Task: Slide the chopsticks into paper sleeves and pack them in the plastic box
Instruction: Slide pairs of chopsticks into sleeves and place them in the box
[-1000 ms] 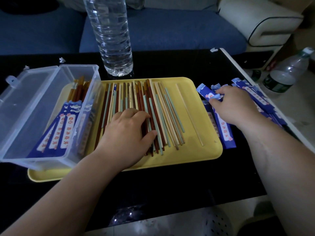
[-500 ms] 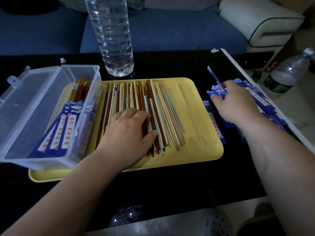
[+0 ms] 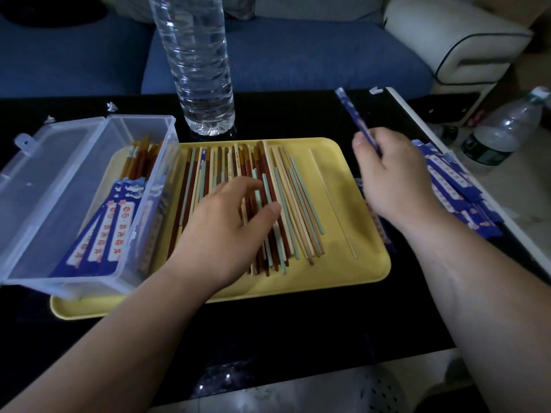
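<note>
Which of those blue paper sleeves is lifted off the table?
The blue paper sleeve pinched in the right hand: it points up and away, while the other loose sleeves lie piled on the black table.

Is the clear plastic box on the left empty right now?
No, the plastic box holds several sleeved chopsticks, with the blue sleeves toward the person and the bare brown ends pointing away.
</note>
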